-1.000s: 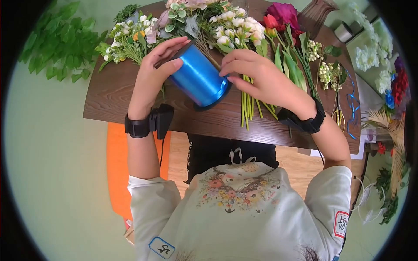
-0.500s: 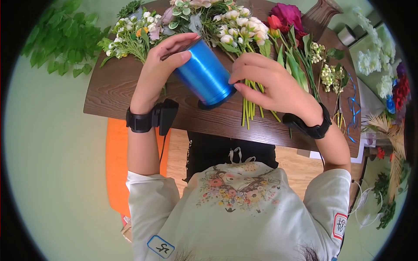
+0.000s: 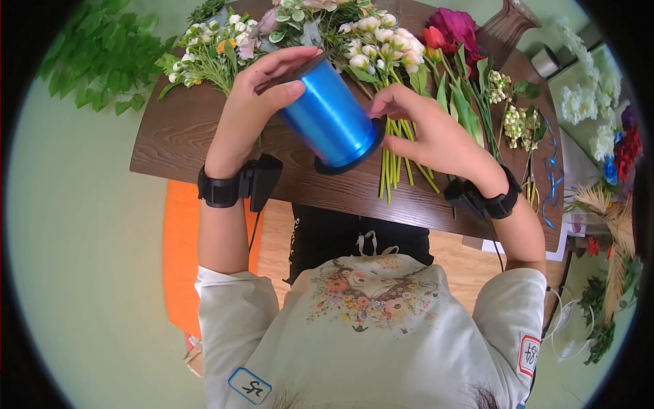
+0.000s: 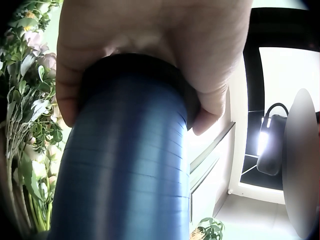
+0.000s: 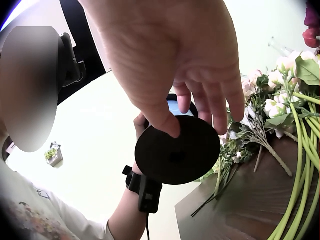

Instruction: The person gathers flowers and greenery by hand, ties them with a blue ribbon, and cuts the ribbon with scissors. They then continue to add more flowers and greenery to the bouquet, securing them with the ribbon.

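Observation:
A large spool of shiny blue ribbon [image 3: 332,112] with black end discs is held tilted over the table. My left hand [image 3: 255,102] grips its upper end, thumb on one side and fingers on the other, as the left wrist view also shows around the dark rim. Near the lower end is my right hand [image 3: 432,133], its thumb and index finger parted beside the disc. In the right wrist view the thumb overlaps the black end disc [image 5: 177,152], while the other fingers extend loosely past its edge.
Beneath the hands is a dark wooden table [image 3: 197,146]. White flowers [image 3: 385,44] with green stems [image 3: 392,170] lie beyond the spool, beside red tulips [image 3: 434,37]. At the right are curly blue ribbon [image 3: 553,170], scissors [image 3: 531,191] and a brown vase [image 3: 507,27].
My right thumb and index finger have spread apart at the spool's lower end. The spool, in my left hand's grip, has shifted slightly right.

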`<state>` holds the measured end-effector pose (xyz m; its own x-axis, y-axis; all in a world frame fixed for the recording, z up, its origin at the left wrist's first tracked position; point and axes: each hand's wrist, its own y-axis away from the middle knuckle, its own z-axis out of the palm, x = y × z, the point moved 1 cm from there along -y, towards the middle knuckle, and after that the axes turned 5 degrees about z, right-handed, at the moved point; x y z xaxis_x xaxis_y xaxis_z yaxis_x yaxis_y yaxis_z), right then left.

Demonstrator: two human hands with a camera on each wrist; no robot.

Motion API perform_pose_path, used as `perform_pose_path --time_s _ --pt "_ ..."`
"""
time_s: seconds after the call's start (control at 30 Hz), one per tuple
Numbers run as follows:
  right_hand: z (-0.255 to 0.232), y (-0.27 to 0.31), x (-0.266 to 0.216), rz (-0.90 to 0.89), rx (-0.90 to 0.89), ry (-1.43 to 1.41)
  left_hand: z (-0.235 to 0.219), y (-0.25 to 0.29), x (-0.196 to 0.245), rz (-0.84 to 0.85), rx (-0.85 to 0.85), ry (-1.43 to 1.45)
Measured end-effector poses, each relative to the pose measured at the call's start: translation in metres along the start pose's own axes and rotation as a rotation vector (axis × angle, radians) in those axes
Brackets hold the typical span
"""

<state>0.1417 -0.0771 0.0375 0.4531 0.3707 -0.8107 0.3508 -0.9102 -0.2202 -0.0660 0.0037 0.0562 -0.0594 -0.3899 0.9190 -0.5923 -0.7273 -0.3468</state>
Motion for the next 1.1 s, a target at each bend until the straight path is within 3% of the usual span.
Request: perform_pose_path --time_s 0.1,0.23,0.3,0.5,0.6,0.83,1.1 --pt "-0.006 0.001 -0.011 -0.034 -0.006 0.187 -0.001 0.001 0.002 0.0 0.001 -0.014" --pt "-0.009 0.003 -0.017 -0.045 0.004 0.19 0.002 0.002 0.005 0.019 0.015 -0.066" --pt "-0.009 0.002 -0.021 -0.229 0.094 0.381 0.004 0.002 0.008 0.02 0.023 -0.1" --pt "0.007 0.002 -0.032 -0.414 0.132 0.79 0.012 -0.003 0.008 0.02 0.084 -0.162" --pt "0.011 0.001 -0.033 -0.372 0.113 0.855 0.016 -0.003 0.012 -0.033 0.056 -0.202" --pt "0.014 -0.001 -0.032 -0.367 0.019 0.89 0.019 -0.004 0.012 -0.022 0.034 -0.229" --pt "0.002 -0.007 -0.028 -0.312 -0.024 0.627 0.014 -0.003 0.008 -0.001 -0.003 -0.22"
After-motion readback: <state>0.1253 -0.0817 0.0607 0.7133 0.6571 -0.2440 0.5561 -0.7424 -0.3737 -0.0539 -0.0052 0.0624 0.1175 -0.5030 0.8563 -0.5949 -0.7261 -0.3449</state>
